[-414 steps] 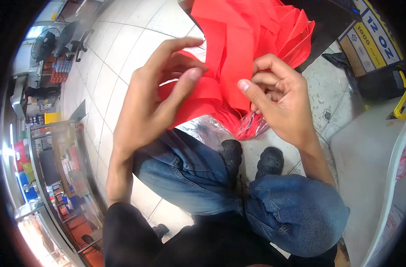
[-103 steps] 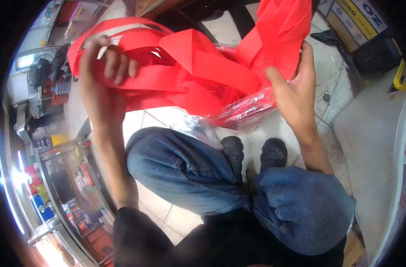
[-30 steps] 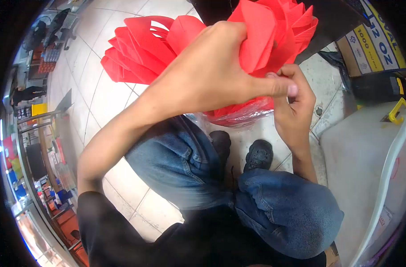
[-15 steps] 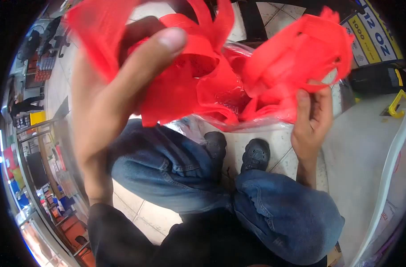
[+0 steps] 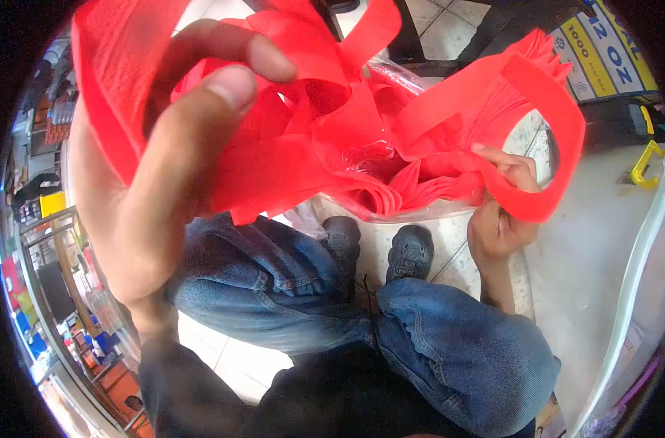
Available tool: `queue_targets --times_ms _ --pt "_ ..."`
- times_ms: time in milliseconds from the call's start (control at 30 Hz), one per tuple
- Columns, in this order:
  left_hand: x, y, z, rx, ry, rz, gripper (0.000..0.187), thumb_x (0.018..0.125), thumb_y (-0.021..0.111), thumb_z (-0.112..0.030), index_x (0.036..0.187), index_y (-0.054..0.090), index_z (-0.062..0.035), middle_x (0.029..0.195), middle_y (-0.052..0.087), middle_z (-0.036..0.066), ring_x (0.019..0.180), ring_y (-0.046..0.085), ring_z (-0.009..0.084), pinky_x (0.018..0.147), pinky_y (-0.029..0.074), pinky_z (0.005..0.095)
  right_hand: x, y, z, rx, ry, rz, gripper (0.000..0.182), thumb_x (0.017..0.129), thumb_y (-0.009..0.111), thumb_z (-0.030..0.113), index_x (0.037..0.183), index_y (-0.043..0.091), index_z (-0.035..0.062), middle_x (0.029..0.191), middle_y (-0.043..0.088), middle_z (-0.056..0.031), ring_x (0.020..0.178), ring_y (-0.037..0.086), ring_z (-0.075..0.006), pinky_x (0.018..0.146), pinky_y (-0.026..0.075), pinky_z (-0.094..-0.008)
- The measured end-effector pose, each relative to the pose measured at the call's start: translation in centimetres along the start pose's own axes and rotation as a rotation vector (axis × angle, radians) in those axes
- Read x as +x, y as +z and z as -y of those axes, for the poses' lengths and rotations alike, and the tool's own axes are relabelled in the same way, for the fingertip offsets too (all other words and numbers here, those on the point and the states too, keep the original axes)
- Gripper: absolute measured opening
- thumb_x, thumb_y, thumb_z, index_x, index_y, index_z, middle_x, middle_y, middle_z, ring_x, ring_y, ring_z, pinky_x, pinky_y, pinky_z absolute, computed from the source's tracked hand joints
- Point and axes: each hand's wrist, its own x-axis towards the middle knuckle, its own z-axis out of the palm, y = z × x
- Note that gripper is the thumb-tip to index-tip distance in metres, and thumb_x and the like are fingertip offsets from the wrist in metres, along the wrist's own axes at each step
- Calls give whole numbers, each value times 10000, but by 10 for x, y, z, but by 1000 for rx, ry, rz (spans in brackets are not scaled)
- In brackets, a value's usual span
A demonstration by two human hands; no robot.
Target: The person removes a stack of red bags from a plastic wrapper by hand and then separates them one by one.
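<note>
A bundle of red fabric bags (image 5: 274,171) with loop handles fills the upper middle, partly inside a clear plastic wrapper (image 5: 427,213). At the left, my left hand (image 5: 153,186) is closed on some of the bags, with thumb and index finger curved in front of the red cloth. A red flap hides part of this hand. Over on the right, my right hand (image 5: 504,223) grips the edge of the bundle, its fingers bent and partly covered by the cloth. One wide handle loop (image 5: 562,139) hangs beside and over the right hand.
My knees in jeans (image 5: 464,347) and dark shoes (image 5: 410,252) are below the bundle on a tiled floor. A whitish container (image 5: 588,241) with a yellow handle (image 5: 646,164) stands at right. Behind it is a printed carton (image 5: 602,55). Shelving (image 5: 62,292) runs along the left.
My left hand has moved left and nearer with its bags, and its index finger now shows. My right hand's fingers have curled inward, and a handle loop has dropped beside them.
</note>
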Motion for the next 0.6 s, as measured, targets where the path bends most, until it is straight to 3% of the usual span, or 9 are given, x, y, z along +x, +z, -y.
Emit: queue_targets --times_ms 100,167,233,367,467,600 --pt "-1 -5 3 68 72 -42 386 891 574 -228 1169 552 40 921 618 88 503 405 25 463 228 169 -15 10 -6 160 88 -101 48 948 555 -37 980 522 -51 1041 613 -178 924 603 -246 850 479 -341" --pt "-8 -7 -4 93 -25 -147 409 875 596 -238 1173 550 39 904 626 90 488 401 25 449 242 173 -19 8 -5 230 135 -188 43 954 540 -38 989 528 -59 1003 598 -152 908 595 -237 851 479 -338" --pt "-13 -8 -6 133 -67 -111 469 853 615 -258 1207 534 38 874 636 95 468 393 29 435 234 181 -17 -1 -2 -59 32 -48 86 971 520 -11 1024 545 -74 950 555 -108 883 571 -208 858 466 -325" --pt "-18 5 -2 197 30 -153 544 837 603 -300 1242 501 47 834 633 103 450 389 34 413 216 196 -16 7 7 -265 89 -152 142 989 503 30 1063 555 -80 995 591 -124 909 565 -192 865 458 -306" --pt "-16 7 -1 169 79 -241 491 847 585 -298 1163 539 75 810 627 118 412 368 41 391 219 201 3 -1 20 124 307 -19 165 974 486 43 1053 564 -78 1093 641 -195 986 598 -222 906 454 -327" --pt "-12 -38 12 25 68 42 408 870 558 -286 988 581 103 763 618 128 358 325 45 351 201 206 27 -4 31 185 283 44 175 957 485 52 1050 565 -73 1066 656 -206 998 607 -235 923 447 -336"
